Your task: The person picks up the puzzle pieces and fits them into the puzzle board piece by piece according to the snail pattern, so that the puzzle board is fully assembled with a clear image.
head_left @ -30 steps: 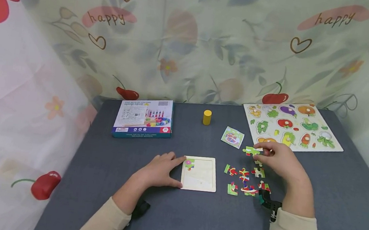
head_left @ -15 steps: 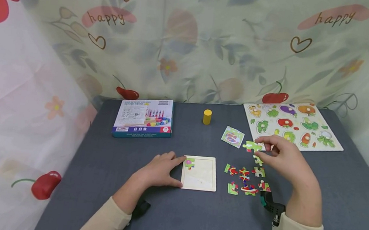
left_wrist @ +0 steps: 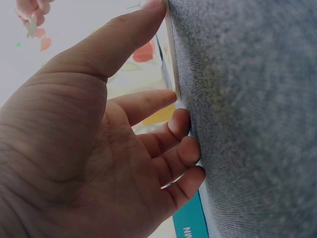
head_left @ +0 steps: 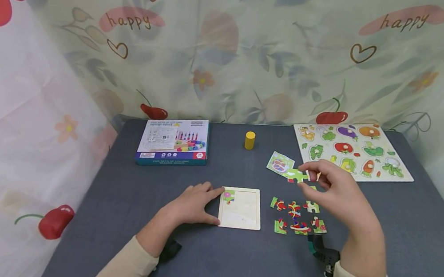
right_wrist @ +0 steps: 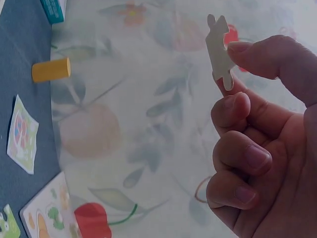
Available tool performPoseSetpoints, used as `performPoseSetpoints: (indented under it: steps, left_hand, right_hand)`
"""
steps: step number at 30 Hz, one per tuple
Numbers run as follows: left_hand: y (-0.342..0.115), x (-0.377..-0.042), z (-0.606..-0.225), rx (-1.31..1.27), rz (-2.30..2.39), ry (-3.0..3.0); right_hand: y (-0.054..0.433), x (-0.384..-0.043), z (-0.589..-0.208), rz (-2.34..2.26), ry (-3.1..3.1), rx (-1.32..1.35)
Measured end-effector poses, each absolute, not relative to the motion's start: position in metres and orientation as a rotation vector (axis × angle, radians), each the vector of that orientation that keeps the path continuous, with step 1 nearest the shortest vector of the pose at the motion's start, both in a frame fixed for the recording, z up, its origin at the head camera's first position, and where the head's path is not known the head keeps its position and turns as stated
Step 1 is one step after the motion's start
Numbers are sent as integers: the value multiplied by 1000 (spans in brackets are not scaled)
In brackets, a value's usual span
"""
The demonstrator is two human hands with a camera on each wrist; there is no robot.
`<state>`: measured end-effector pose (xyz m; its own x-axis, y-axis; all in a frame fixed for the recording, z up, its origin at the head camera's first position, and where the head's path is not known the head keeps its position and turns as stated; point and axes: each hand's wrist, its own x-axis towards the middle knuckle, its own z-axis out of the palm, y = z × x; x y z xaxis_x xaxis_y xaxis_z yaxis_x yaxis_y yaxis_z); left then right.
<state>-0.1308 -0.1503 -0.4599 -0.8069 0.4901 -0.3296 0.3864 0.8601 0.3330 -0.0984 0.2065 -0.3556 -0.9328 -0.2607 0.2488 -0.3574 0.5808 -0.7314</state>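
A green, red and white jigsaw piece (head_left: 297,175) is pinched between the thumb and index finger of my right hand (head_left: 339,192). In the right wrist view the piece (right_wrist: 220,52) shows its pale back, held up off the table. My left hand (head_left: 189,206) touches the left edge of a square wooden puzzle tray (head_left: 241,209) with the thumb and index fingertips, the fingers spread. One small piece (head_left: 229,196) sits in the tray's upper left corner. Right of the tray lie several loose pieces (head_left: 294,209), partly in rows.
A picture card (head_left: 279,162) lies behind the loose pieces. Farther back stand a yellow cylinder (head_left: 249,140) and a flat box (head_left: 172,142) at the left. A vegetable peg board (head_left: 365,148) lies at the back right. A printed curtain (head_left: 248,69) closes off the back.
My right hand has lifted the jigsaw piece and moved it a little left, where it now overlaps the picture card in the head view. My left hand has stayed at the tray.
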Motion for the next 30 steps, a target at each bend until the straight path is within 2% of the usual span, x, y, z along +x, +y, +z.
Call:
performPoseSetpoints:
  steps: [17,30]
  left_hand:
    - [-150,-131,-457,649,359,2613]
    - [-150,-130,-456,646,365,2620]
  right_hand:
    - [154,-93,-354,1273,-2762,661]
    - [130,-108,-382,1163,-2848,676]
